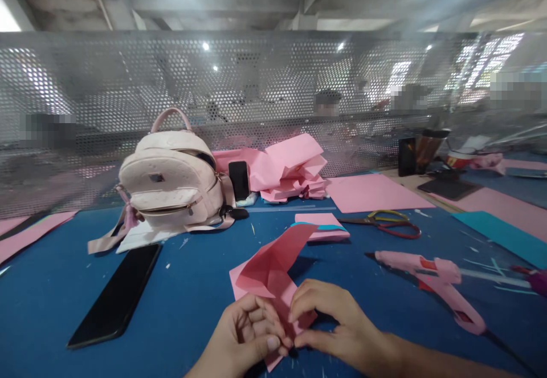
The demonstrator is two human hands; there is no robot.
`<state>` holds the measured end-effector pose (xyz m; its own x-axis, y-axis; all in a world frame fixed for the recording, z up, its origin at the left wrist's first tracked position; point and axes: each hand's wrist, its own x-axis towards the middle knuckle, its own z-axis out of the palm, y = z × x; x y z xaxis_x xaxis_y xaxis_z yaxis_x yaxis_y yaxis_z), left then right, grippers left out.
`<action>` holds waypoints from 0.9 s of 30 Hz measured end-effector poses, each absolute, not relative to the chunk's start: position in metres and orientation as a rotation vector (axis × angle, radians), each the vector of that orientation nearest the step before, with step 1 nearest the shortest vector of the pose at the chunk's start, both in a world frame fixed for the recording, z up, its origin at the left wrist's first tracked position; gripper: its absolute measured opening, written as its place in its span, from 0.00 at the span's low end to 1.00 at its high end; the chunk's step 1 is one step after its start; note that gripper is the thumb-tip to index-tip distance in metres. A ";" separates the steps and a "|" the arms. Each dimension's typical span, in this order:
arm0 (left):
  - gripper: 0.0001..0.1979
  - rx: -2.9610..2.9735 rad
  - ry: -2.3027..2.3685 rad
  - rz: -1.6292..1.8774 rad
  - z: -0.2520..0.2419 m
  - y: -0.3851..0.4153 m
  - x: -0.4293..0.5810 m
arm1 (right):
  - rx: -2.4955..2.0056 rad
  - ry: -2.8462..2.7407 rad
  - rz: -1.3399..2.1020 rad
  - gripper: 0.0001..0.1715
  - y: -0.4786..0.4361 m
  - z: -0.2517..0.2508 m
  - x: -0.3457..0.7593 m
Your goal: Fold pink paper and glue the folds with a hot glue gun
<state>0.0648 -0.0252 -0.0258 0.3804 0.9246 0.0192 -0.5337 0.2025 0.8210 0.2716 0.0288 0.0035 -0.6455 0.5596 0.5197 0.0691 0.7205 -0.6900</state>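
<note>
A folded piece of pink paper (273,264) stands up from the blue table (192,287) just in front of me. My left hand (241,338) pinches its lower edge, thumb and fingers closed on it. Beside it, my right hand (337,324) is also closed on the same paper, fingertips meeting the left thumb. The upper flap of the paper points up and to the right.
A pink glue gun (431,284) lies to the right, scissors (388,223) behind it. A black phone (117,295) lies at left, before a pale pink backpack (171,181). Crumpled pink sheets (290,167) and a small folded piece (320,227) sit near the perforated metal screen (273,93).
</note>
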 end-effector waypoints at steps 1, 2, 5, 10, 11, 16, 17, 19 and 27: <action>0.18 0.866 0.559 1.085 -0.025 -0.025 0.065 | -0.496 -2.150 0.878 0.19 0.026 0.005 0.270; 0.18 0.883 0.566 1.077 -0.025 -0.025 0.064 | -0.509 -2.136 0.917 0.18 0.024 0.005 0.269; 0.19 0.954 0.567 1.060 -0.027 -0.024 0.062 | -0.558 -2.089 0.979 0.17 0.022 0.006 0.268; 0.20 0.989 0.589 1.095 -0.031 -0.023 0.061 | -0.665 -2.027 1.016 0.18 0.024 0.002 0.269; 0.19 0.992 0.592 1.096 -0.030 -0.023 0.061 | -0.671 -2.018 1.023 0.17 0.025 0.001 0.270; 0.16 0.931 0.512 1.109 -0.022 -0.023 0.063 | -0.674 -1.965 1.078 0.13 0.031 -0.004 0.271; 0.15 0.903 0.497 1.104 -0.021 -0.023 0.063 | -0.677 -1.947 1.101 0.12 0.033 -0.004 0.271; 0.14 0.844 0.495 1.082 -0.019 -0.023 0.062 | -0.700 -1.922 1.135 0.11 0.034 -0.003 0.270; 0.13 0.858 0.509 1.055 -0.023 -0.022 0.058 | -0.791 -2.010 1.055 0.10 0.035 0.004 0.271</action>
<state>0.0580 -0.0217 -0.0229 0.4265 0.9040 0.0300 -0.5386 0.2272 0.8113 0.2712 0.0354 0.0035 -0.5515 0.7738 0.3115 0.1834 0.4768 -0.8597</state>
